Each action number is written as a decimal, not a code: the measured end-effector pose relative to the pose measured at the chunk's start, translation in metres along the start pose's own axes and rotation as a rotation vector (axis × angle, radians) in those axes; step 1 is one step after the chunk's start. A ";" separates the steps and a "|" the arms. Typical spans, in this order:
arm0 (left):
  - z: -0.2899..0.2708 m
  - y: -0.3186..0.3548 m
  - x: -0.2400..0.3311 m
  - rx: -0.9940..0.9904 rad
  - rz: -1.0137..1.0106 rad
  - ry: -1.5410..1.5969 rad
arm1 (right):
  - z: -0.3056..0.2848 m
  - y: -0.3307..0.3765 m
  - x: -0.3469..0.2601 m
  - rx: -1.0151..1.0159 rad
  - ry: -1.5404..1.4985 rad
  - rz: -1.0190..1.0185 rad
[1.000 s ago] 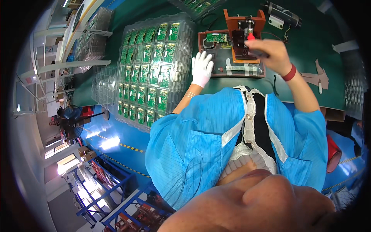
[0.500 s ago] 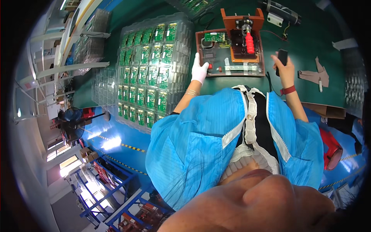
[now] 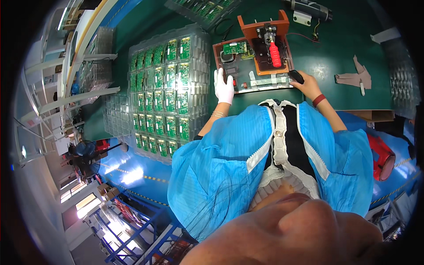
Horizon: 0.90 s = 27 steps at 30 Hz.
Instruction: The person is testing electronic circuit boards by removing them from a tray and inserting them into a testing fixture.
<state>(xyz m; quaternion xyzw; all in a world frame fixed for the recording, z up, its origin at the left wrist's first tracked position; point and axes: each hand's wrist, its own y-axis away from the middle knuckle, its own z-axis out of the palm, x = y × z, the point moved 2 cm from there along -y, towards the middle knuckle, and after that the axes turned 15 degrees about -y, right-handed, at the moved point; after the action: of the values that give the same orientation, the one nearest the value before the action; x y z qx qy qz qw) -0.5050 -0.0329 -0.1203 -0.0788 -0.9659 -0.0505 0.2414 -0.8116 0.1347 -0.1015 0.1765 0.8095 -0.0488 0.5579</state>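
Note:
On the bench stands a red-brown test fixture (image 3: 240, 84) with a red-handled toggle clamp (image 3: 274, 55) and an upright orange-brown plate (image 3: 265, 28). A green circuit board (image 3: 235, 47) lies at its far left. My left hand (image 3: 224, 87), in a white glove, rests at the fixture's near left corner, fingers stretched and thumb apart, beside a small red button (image 3: 234, 83). In my bare right hand (image 3: 308, 86) is a black handheld object (image 3: 296, 77). It is at the fixture's near right corner, and I cannot make out its kind.
Stacked clear plastic trays (image 3: 201, 66) of green circuit boards stand left of the fixture, with another board tray (image 3: 207, 11) beyond. A black cylindrical device (image 3: 311, 9) sits at the far right. Nearer are a brown cloth piece (image 3: 351, 78) and a cardboard box (image 3: 369, 115).
My right hand has brought the black object left and nearer, up to the fixture's right corner. My left hand stays at the left corner. The view has shifted a little.

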 end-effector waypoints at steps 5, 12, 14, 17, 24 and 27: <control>0.004 -0.001 -0.007 0.027 0.008 0.004 | 0.001 -0.006 0.005 -0.021 -0.034 0.014; 0.008 -0.002 -0.011 0.071 0.040 -0.006 | 0.002 -0.011 0.012 0.007 -0.078 -0.008; 0.007 -0.002 -0.011 0.079 0.049 -0.012 | 0.002 -0.012 0.010 0.018 -0.096 -0.026; 0.006 -0.001 -0.009 0.078 0.050 -0.018 | -0.003 -0.015 0.008 0.173 -0.390 0.184; 0.001 0.002 -0.005 0.080 0.035 -0.010 | -0.014 -0.006 -0.018 0.238 -0.656 0.208; 0.003 0.001 -0.005 0.088 0.046 -0.013 | -0.013 -0.003 -0.013 0.232 -0.593 0.191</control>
<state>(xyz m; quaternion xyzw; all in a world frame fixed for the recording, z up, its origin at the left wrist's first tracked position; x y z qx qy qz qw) -0.5019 -0.0323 -0.1254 -0.0907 -0.9667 -0.0018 0.2393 -0.8198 0.1327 -0.0855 0.2920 0.5806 -0.1372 0.7476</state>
